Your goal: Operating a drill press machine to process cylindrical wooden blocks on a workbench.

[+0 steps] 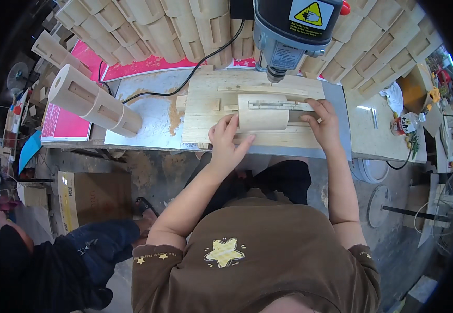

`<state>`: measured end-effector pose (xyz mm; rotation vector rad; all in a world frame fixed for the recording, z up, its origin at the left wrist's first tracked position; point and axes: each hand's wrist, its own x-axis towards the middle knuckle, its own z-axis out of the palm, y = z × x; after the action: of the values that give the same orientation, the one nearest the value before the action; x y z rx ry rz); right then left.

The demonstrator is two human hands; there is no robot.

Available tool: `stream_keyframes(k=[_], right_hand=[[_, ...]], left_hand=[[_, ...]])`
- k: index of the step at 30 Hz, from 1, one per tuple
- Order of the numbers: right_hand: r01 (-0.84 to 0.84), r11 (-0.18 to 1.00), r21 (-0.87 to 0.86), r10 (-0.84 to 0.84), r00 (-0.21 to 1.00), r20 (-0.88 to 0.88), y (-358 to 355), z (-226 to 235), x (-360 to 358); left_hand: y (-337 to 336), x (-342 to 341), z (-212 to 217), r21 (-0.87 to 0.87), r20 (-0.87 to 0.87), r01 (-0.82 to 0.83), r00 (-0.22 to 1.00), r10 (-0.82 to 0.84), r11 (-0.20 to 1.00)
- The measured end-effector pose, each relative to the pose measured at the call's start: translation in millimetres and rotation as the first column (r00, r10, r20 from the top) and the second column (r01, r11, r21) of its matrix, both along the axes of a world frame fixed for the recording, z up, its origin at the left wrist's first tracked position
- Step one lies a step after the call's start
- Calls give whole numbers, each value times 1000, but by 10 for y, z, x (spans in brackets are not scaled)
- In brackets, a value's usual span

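Note:
A pale curved wooden piece [262, 112] with a slot in its top lies in a wooden jig [205, 99] on the bench, under a grey drill head [289, 36]. My left hand [226, 140] rests on the near left edge of the piece, fingers spread against it. My right hand [323, 122] presses on its right end, fingers curled over the jig. The drill bit [274, 78] hangs just above the far edge of the piece.
Stacks of similar curved wooden pieces [148, 26] line the back of the bench. A wooden cylinder [93, 99] lies at the left. A black cable [185, 81] crosses the metal bench top [148, 112]. Another person [54, 261] crouches at lower left beside a cardboard box [93, 195].

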<state>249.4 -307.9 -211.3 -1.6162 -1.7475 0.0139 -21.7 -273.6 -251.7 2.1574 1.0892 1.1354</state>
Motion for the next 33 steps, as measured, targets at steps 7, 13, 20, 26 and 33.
stream_keyframes(k=[7, 13, 20, 26, 33], right_hand=[[41, 999, 22, -41, 999, 2, 291, -24, 22], [45, 999, 28, -42, 995, -92, 376, -50, -147], [37, 859, 511, 226, 868, -442, 584, 891, 72], [11, 934, 358, 147, 900, -411, 1274, 1842, 131], [203, 949, 242, -236, 965, 115, 716, 2032, -197]], left_hand=[[433, 57, 75, 3, -289, -85, 954, 82, 996], [641, -11, -62, 42, -202, -110, 972, 116, 993], [713, -16, -115, 0, -182, -67, 981, 66, 998], [673, -34, -83, 97, -84, -32, 996, 41, 995], [687, -32, -185, -27, -116, -24, 993, 21, 999]])
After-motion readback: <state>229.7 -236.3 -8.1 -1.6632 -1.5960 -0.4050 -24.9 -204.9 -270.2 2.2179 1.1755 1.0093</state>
